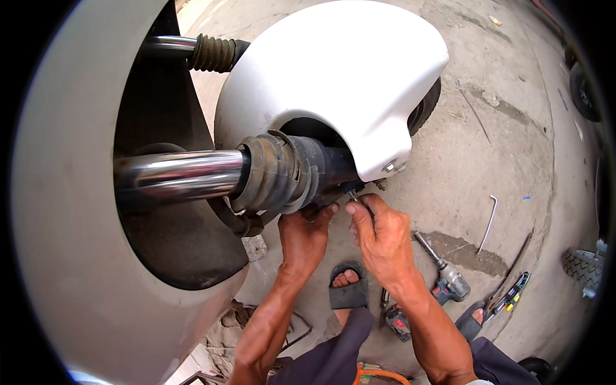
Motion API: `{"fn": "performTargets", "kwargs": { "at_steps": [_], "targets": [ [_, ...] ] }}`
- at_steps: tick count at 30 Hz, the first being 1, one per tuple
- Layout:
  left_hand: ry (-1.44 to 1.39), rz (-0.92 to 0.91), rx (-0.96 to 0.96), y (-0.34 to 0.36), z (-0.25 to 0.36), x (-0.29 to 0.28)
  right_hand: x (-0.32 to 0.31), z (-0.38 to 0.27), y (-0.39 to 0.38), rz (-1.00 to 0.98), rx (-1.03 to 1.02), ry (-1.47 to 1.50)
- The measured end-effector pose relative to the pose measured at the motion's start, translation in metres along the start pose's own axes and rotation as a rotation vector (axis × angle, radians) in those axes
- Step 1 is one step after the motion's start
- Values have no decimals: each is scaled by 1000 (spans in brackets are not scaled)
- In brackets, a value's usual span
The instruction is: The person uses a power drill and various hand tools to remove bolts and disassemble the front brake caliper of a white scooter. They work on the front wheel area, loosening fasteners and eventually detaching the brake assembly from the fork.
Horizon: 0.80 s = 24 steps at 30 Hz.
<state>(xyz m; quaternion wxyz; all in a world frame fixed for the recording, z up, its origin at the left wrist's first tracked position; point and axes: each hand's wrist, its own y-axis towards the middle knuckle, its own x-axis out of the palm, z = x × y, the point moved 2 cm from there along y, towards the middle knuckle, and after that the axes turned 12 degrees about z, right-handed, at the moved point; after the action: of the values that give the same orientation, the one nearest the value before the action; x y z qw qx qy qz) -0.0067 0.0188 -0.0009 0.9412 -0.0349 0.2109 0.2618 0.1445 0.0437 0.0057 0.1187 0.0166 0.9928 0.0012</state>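
In front of me is a vehicle's front fork with a chrome tube (186, 176), a worn ribbed rubber boot (276, 170) and a white fender (333, 58). Just below the fork's lower end, my right hand (387, 237) pinches a small metal bolt (352, 194) between thumb and fingers, close to a dark bracket. My left hand (303, 240) reaches up under the boot's lower edge, its thumb pointing toward the bolt. The left fingers are curled and partly hidden by the fork; what they grip cannot be made out.
On the concrete by my right forearm lies a cordless impact wrench (451, 282) with a long socket. Farther right are an L-shaped metal rod (491, 221) and a thin rod (475, 115). A small tyre (584, 269) stands at the right edge. An orange hose (382, 373) lies below.
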Motion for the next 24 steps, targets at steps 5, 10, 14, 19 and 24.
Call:
{"fn": "performTargets", "kwargs": {
  "at_steps": [5, 10, 14, 19, 24],
  "targets": [
    [-43, -39, 10, 6, -4, -4, 5, -2, 4, -7, -7, -29],
    [-123, -13, 4, 2, 7, 0, 6, 6, 1, 46, -152, -110],
    [-4, -36, -34, -3, 1, 0, 4, 9, -1, -77, 265, 234],
    [62, -40, 41, -2, -8, -3, 4, 21, -4, -320, 886, 1039],
    [-28, -2, 83, -4, -13, -4, 5, 12, -10, -42, 366, 282]
  ]
}}
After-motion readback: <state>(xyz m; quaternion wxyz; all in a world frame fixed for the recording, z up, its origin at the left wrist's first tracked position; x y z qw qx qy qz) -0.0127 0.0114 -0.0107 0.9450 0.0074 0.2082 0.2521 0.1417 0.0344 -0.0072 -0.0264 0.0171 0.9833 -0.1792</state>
